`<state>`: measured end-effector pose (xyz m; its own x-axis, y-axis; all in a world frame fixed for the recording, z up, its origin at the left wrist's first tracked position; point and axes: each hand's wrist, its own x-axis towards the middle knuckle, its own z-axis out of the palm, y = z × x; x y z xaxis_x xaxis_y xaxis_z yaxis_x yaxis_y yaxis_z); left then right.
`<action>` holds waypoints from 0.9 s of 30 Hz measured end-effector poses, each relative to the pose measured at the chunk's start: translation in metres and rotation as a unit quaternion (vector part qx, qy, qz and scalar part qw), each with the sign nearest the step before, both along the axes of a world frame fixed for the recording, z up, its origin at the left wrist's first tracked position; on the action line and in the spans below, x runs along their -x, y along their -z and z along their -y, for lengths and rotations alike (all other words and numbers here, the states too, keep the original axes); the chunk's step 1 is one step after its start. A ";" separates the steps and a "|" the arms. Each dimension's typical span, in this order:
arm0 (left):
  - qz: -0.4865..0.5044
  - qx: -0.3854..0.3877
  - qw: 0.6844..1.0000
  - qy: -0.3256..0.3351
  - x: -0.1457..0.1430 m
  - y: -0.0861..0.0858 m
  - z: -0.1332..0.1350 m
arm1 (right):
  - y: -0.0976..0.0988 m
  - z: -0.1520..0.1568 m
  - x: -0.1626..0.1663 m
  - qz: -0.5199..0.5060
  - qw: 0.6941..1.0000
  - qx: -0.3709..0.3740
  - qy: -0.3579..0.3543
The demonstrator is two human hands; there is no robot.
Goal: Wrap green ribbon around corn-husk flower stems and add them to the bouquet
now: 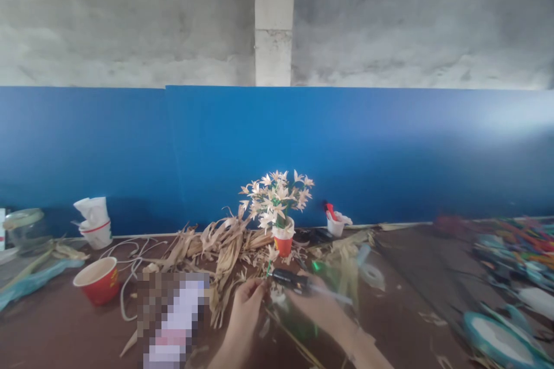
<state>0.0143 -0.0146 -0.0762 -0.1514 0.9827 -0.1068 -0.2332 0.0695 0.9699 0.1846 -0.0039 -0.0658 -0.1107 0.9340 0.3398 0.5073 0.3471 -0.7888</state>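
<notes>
My left hand (244,305) is low in the middle of the view, its fingers pinched together on a thin stem or strip near dried husk pieces. My right hand (318,305) is closed round a black tool (291,279) with a pale nozzle, likely a glue gun, held level just right of the left hand's fingertips. Behind both hands stands a small orange cup with pale husk flowers (279,199). A heap of dried corn husks (220,242) lies left of it. The right hand is blurred by motion.
A red paper cup (98,279) stands at the left, with white stacked cups (95,222) and a glass jar (26,228) behind it. A white cord (127,274) loops nearby. A small white cup with a red thing (334,222) sits by the blue wall. Colourful blurred items fill the right side.
</notes>
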 end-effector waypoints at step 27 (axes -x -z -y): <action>0.018 0.009 1.000 0.001 -0.003 -0.007 0.007 | -0.006 0.004 0.002 -0.069 0.997 0.032 -0.009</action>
